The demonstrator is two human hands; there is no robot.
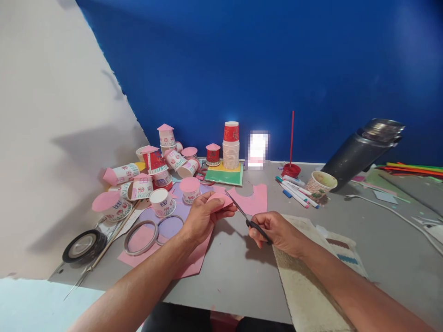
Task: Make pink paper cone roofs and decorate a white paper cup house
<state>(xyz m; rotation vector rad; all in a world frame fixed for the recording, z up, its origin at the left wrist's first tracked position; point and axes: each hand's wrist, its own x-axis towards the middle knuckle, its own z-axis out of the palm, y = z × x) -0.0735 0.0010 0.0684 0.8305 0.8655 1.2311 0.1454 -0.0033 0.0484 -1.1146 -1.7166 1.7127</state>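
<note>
My left hand (204, 216) pinches a small piece of pink paper (220, 202) above the grey table. Black-handled scissors (256, 228) are in my right hand (273, 233), their blades pointing up and left to the edge of that paper. Behind the hands lies a larger pink sheet (255, 198) with a rounded cut-out. More pink paper (195, 258) and a purple sheet (180, 207) lie under and beside my left forearm. Just behind my left hand stands a small cup with a round pink top (190, 186).
Several decorated paper cups (141, 186) crowd the left, near tape rings (141, 237) and black tape (83, 246). A cup stack (230, 152) stands at the back. Markers (297, 191), a patterned cup (321, 184), a tilted dark flask (360, 152) and a cloth (304, 276) are on the right.
</note>
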